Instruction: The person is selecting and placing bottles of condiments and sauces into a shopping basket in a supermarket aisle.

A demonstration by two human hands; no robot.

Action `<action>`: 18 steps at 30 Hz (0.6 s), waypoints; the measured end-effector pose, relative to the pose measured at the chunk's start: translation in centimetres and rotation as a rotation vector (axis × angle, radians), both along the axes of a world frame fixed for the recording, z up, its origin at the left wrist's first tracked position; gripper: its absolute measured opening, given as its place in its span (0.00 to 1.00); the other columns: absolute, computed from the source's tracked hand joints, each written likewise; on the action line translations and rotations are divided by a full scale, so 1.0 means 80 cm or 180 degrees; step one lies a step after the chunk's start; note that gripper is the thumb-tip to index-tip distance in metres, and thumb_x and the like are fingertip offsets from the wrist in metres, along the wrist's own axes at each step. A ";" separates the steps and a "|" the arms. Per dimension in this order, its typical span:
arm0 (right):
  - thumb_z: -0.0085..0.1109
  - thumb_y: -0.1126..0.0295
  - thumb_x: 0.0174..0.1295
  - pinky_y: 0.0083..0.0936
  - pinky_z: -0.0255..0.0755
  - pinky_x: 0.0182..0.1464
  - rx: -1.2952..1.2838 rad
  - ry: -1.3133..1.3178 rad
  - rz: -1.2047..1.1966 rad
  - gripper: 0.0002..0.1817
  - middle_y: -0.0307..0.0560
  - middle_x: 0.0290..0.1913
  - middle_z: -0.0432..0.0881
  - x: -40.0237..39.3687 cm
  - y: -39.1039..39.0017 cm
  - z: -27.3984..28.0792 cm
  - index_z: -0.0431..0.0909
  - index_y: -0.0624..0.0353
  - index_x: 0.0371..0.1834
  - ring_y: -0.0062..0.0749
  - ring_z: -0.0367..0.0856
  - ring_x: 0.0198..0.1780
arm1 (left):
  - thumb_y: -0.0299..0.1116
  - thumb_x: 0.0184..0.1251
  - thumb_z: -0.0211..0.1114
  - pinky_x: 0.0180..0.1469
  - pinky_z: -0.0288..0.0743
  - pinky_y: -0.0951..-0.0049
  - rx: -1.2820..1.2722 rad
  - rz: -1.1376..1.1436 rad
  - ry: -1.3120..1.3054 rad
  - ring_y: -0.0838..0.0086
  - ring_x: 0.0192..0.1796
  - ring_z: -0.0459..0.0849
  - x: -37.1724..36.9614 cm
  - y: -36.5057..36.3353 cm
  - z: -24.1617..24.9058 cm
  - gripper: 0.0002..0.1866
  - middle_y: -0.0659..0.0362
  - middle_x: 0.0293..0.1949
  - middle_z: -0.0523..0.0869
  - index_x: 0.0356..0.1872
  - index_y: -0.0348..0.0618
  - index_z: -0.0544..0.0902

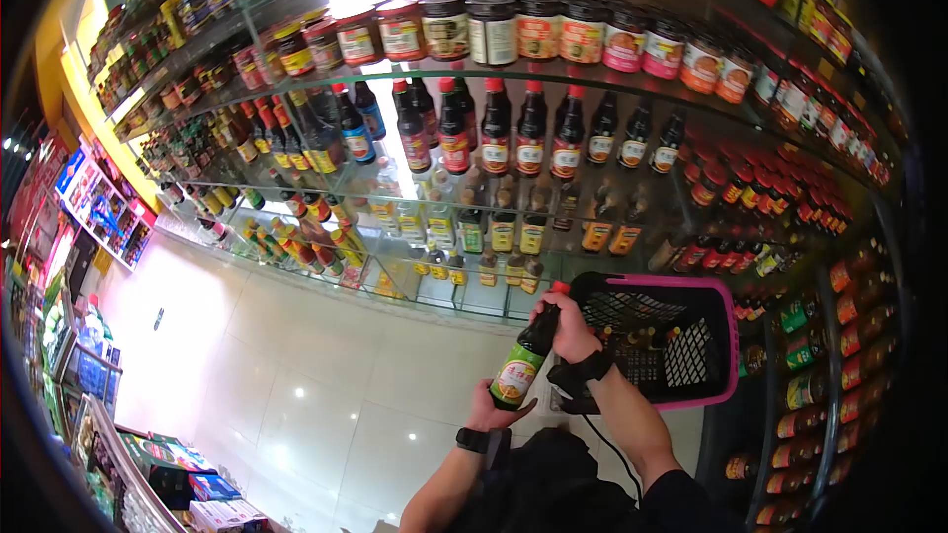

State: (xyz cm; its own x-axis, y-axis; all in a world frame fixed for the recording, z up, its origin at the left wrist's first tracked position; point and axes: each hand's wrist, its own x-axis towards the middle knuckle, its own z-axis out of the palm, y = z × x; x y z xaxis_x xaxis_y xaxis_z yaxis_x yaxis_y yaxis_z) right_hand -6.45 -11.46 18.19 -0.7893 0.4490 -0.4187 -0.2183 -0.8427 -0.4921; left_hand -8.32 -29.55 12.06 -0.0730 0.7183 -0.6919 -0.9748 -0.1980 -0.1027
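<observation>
A dark sauce bottle (519, 372) with a green-edged label and a red cap is tilted in front of me, its neck to the upper right. My right hand (572, 329) is wrapped round the neck just below the cap. Around the base of the bottle, my left hand (489, 409) is closed, thumb and fingers on either side. Just right of my right hand stands a black shopping basket (732, 336) with a pink rim. Some small dark bottles (642, 338) lie in it, partly hard to make out.
Glass shelves (434, 67) ahead hold rows of jars (492, 32) and dark sauce bottles (497, 128). Racks of bottles (802, 390) stand at the right. Boxed goods (212, 487) line the lower left. Pale tiles cover the floor (296, 365). A black cable (614, 444) hangs by my right forearm.
</observation>
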 end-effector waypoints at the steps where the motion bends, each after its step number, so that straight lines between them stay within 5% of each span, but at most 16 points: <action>1: 0.52 0.70 0.51 0.27 0.68 0.37 0.0061 0.0001 0.0143 0.06 0.42 0.22 0.71 -0.016 -0.012 -0.003 0.67 0.57 0.29 0.33 0.71 0.28 | 0.41 0.56 0.39 0.60 0.55 0.47 0.0015 0.0037 -0.0005 0.65 0.46 0.73 -0.011 -0.015 -0.001 0.23 0.53 0.43 0.74 0.50 0.37 0.67; 18: 0.53 0.72 0.50 0.23 0.69 0.27 0.0599 0.0358 0.1306 0.05 0.40 0.20 0.71 -0.308 -0.110 0.039 0.67 0.57 0.27 0.26 0.72 0.22 | 0.36 0.53 0.40 0.56 0.63 0.51 0.0544 0.1076 0.0252 0.59 0.45 0.73 -0.202 -0.098 0.019 0.22 0.50 0.39 0.75 0.46 0.33 0.70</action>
State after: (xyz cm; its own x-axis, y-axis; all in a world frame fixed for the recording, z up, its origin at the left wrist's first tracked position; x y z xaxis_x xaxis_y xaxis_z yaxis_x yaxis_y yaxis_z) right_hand -31.05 -20.27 21.30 -0.9535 0.1499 -0.2616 0.0539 -0.7689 -0.6371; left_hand -24.50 -37.35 13.55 -0.3739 0.7490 -0.5470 -0.8637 -0.4961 -0.0890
